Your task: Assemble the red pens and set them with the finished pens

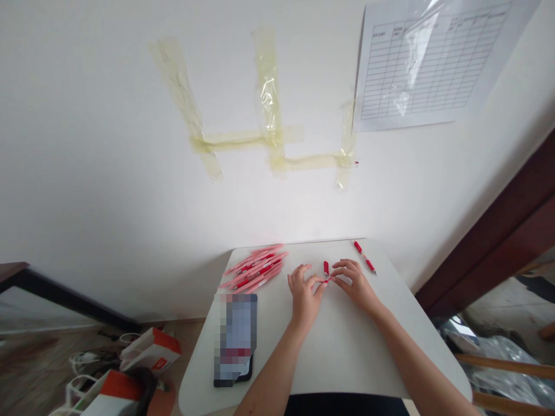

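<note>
My left hand point(305, 296) and my right hand point(356, 284) meet over the middle of the white table. Between their fingertips is a thin red pen part point(326, 281), pinched from both sides. Its exact shape is too small to make out. Just beyond my fingers lies a short red pen barrel piece point(326, 268), apart from both hands. A red pen with a pale middle point(365, 257) rests at the back right. Left of my hands there is a loose pile of pink and red pens point(255, 270).
On the table's point(338, 352) left side lies a phone point(238, 341), partly blurred out. A white wall with yellowed tape strips point(269, 98) and a printed sheet point(433, 69) rises behind. Paper bags point(150, 352) stand on the floor at left.
</note>
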The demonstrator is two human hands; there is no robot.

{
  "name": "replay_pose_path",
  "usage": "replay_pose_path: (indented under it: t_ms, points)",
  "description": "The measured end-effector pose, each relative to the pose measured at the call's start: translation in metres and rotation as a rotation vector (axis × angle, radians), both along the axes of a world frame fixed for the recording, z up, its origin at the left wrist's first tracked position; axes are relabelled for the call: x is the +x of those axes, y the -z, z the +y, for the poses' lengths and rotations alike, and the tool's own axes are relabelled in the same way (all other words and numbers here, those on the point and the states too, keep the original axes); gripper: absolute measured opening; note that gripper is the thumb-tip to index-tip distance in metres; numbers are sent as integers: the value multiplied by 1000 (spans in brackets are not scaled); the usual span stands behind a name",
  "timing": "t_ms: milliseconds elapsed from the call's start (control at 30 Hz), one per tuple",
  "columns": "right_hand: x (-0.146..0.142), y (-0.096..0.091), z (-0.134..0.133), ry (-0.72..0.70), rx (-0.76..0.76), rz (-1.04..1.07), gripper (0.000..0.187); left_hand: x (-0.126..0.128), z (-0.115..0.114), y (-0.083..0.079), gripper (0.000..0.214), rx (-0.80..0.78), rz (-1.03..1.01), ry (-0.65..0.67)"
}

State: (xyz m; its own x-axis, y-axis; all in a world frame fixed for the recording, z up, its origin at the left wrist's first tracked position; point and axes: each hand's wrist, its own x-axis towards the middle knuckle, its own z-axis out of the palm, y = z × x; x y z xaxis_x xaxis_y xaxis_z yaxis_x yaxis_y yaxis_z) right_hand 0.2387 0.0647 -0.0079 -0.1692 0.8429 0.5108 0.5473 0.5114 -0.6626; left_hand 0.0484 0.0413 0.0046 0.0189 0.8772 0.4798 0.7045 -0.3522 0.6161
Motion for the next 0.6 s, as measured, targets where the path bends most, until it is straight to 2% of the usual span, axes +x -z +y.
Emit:
replay_pose_path:
  t_ms: [600]
  points:
    - [1,-1,-2,11,-85,-23,18,0,-1,-4,6,65,3,20]
